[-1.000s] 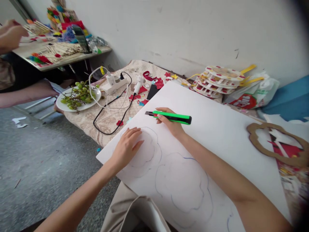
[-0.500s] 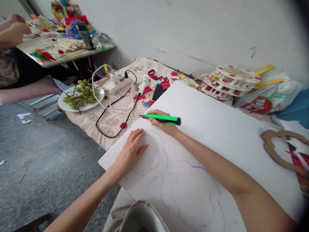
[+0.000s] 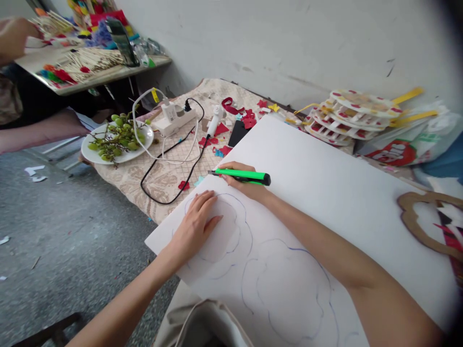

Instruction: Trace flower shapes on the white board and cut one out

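A large white board (image 3: pixel 300 193) lies across the table, its lower part marked with wavy, cloud-like outlines in blue pen. Over its upper left edge, my right hand (image 3: pixel 243 182) is closed around a green utility knife (image 3: pixel 249 175). The blade end points left, above the board's edge; whether it touches the board I cannot tell. My left hand (image 3: pixel 197 219) lies flat on the board, fingers stretched out over one of the drawn outlines.
Behind the board are a power strip (image 3: pixel 175 120), a white glue gun (image 3: pixel 215 119), cords and red scraps. A plate of grapes (image 3: pixel 123 140) stands left. Tiered white discs (image 3: pixel 350 118) and a brown cloud-shaped frame (image 3: pixel 408 217) are right. A person's hand (image 3: pixel 18 36) is at another table.
The view has shifted slightly, so the background sits a little differently. Both hands and the utility knife keep nearly the same places on the board.
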The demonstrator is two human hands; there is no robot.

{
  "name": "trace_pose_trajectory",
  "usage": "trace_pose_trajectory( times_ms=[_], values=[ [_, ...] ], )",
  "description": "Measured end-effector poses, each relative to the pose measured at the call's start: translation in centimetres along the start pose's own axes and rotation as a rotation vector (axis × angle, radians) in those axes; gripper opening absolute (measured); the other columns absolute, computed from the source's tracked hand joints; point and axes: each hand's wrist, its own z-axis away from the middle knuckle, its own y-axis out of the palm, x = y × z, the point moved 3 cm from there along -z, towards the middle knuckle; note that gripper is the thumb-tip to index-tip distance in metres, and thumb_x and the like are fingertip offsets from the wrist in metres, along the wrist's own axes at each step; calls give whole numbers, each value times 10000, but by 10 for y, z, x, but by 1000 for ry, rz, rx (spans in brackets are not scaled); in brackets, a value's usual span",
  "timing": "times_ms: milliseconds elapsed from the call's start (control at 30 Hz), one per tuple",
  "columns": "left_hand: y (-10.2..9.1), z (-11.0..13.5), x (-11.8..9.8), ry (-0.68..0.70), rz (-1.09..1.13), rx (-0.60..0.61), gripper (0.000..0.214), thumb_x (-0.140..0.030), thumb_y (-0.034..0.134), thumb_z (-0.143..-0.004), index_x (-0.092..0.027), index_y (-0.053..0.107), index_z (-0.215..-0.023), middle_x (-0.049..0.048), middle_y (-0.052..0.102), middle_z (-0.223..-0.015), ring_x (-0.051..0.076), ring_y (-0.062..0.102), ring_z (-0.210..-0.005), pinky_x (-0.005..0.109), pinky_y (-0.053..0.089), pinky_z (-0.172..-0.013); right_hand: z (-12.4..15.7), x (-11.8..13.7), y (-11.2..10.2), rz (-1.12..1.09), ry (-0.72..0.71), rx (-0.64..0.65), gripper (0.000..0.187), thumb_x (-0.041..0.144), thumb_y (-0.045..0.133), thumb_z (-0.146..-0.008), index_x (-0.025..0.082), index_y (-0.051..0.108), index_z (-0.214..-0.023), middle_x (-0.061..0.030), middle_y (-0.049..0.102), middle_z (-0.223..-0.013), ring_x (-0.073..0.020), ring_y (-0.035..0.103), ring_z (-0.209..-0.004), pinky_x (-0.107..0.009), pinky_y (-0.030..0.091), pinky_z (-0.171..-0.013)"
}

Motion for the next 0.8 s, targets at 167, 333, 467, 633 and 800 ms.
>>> trace_pose_trajectory(
  times_ms=[167, 333, 467, 633, 800],
  values=[
    [0, -1, -1, 5, -5, 3, 366, -295, 450, -969, -170, 452, -1313, 166, 507, -1382, 295, 437, -1337, 547, 385, -1086, -1, 0, -1, 14, -14, -12, 186, 298, 570, -854, 221, 685, -978, -36, 720, -1008, -191, 657, -978, -359, 503, -926],
    [2, -1, -1, 9, -12, 5, 379, -294, 457, -965, -180, 449, -1326, 156, 508, -1389, 292, 435, -1340, 557, 346, -1113, -1, -4, 0, 37, -26, -8, 188, 306, 565, -859, 232, 679, -989, -24, 721, -1005, -189, 657, -964, -357, 509, -910],
    [3, -1, 0, 8, -9, 3, 396, -305, 455, -968, -174, 435, -1342, 163, 496, -1406, 291, 413, -1361, 555, 346, -1115, -1, -7, 1, 54, -45, -21, 189, 315, 566, -857, 228, 676, -983, -25, 723, -1000, -189, 658, -957, -346, 512, -899],
    [4, -2, 0, 26, -7, 8, 400, -303, 461, -972, -174, 428, -1350, 168, 461, -1447, 286, 367, -1395, 555, 316, -1132, 1, -7, 1, 79, -60, -12, 197, 305, 554, -868, 238, 672, -1011, -18, 720, -1018, -185, 658, -976, -334, 506, -904],
    [6, -2, 0, 18, -36, 43, 432, -319, 455, -979, -152, 408, -1374, 183, 408, -1484, 282, 295, -1431, 543, 287, -1146, 0, -7, 3, 117, -113, 15, 188, 293, 541, -881, 237, 669, -1006, -17, 716, -1008, -180, 659, -966, -331, 503, -897]
  ],
)
